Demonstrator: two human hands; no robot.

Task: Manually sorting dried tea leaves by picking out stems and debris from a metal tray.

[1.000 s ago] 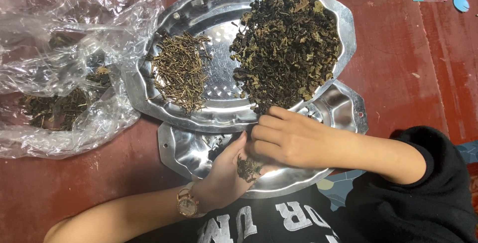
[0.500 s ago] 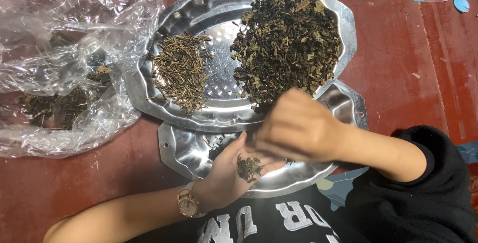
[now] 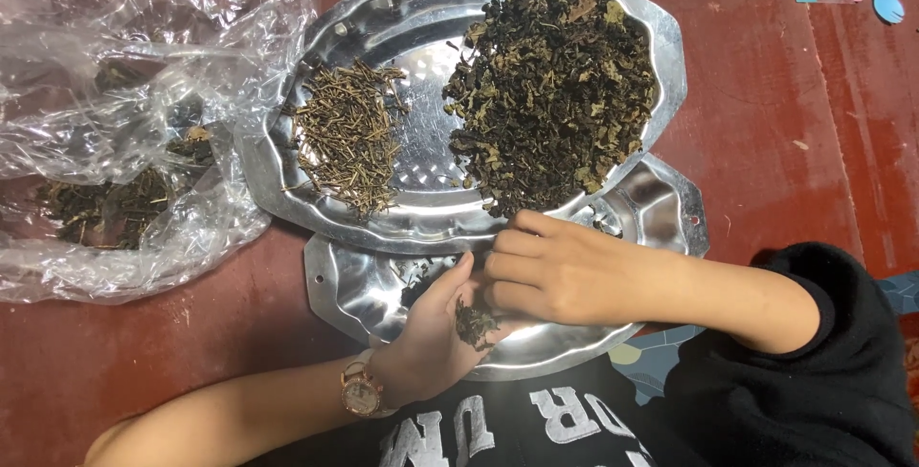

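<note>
While the right hand (image 3: 550, 271) had been lifted a moment before, it was now back down, its curled fingers pinching at the small clump of dried leaves (image 3: 474, 322). That clump lay in the left hand (image 3: 436, 328), which was open, palm up, over the lower metal tray (image 3: 354, 295). Behind it, the big tray (image 3: 383, 8) held the leaf pile (image 3: 555, 94) and the stems (image 3: 349, 132).

Two metal trays, upper (image 3: 383, 8) and lower (image 3: 345, 295); two heaps, leaves (image 3: 550, 94) and stems (image 3: 349, 137); one plastic bag (image 3: 124, 122), left; two hands, left (image 3: 431, 333) and right (image 3: 560, 271).
</note>
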